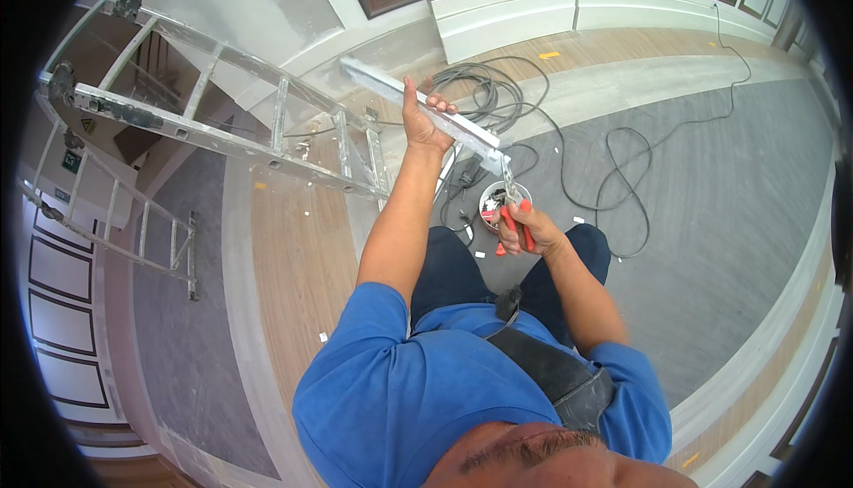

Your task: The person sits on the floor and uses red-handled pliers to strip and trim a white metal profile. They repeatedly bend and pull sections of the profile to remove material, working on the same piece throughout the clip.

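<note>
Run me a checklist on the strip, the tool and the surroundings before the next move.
1. Left grip holding the white strip: ok.
2. Right grip around the handles of the red-handled tool: ok.
3. Tool up at the strip's near end: ok.
4. Tool's jaws closed on the strip: cannot tell, too small to see.
5. Grey cable tidied away: not ok, loops lie across the floor.
6. Ladder secured: cannot tell.

The left hand [426,128] holds a white strip [468,134]; the right hand [540,228], red pliers [509,190]. Cord [490,90] lies near the floor's [711,222] far edge.
</note>
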A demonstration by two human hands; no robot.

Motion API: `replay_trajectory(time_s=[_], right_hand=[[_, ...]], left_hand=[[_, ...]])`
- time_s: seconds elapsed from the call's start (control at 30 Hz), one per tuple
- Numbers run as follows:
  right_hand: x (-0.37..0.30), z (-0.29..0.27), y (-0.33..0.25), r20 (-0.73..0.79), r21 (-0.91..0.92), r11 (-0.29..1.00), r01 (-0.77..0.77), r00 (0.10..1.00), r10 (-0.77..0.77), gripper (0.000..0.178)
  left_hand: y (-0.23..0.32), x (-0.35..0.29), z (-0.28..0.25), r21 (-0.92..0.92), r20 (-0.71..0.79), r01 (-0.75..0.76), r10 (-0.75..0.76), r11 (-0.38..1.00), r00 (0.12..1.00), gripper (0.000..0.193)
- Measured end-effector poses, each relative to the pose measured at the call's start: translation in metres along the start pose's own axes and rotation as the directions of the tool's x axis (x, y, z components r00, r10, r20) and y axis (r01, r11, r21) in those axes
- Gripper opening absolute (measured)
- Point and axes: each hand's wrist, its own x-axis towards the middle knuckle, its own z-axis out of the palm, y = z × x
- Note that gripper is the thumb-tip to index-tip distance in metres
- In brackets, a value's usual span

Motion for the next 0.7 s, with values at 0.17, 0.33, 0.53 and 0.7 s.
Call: replay_trajectory(time_s=[0.17, 0.33, 0.53, 0.7], right_hand=[[-0.004, 0.002, -0.013, -0.349, -0.931, 0.275, -0.241, 0.811, -0.470, 0.032], [0.011, -0.005, -0.021, -0.272, -0.833, -0.205, -0.514, 0.702, -0.658, 0.027], [-0.008, -0.004, -0.040, -0.249, -0.207, 0.968, -0.139, 0.965, 0.085, 0.039], [-0.009, 0.000, -0.019, -0.266, -0.249, 0.958, -0.142, 0.961, 0.074, 0.037]], left_hand=[[-0.004, -0.011, 0.019, 0.629, -0.091, -0.103, 0.205, 0.770, 0.975, 0.049], [-0.036, -0.018, 0.041, 0.856, 0.338, -0.506, 0.628, 0.103, 0.701, 0.034], [-0.019, -0.010, 0.044, 0.294, -0.321, -0.422, 0.504, 0.858, 0.802, 0.049], [-0.013, -0.020, 0.032, 0.194, -0.342, -0.266, 0.319, 0.944, 0.884, 0.040]])
